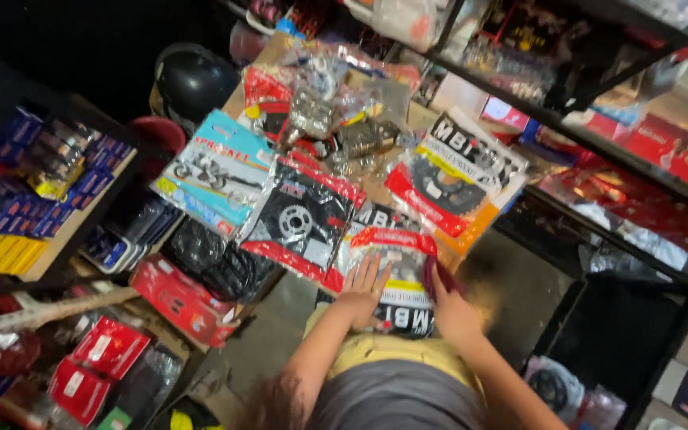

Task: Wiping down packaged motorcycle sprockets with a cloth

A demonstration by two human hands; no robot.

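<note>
Red-black sprocket pkg at lower centre, pinned between both hands: left hand flat on its left side w/ fingers spread, right hand gripping the right edge (fingers mostly hidden behind). Long axis runs roughly top-to-bottom of frame, slightly tilted. Rests on cluttered cardboard surface among similar packs; shelving upper right, black helmet upper left.

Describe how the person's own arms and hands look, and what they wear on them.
Both forearms are bare, with no sleeves showing. The left hand and the right hand wear no gloves. No watch, bracelet or ring can be made out, though the picture is too blurred to rule out small ones. The fingers are bare too.
</note>
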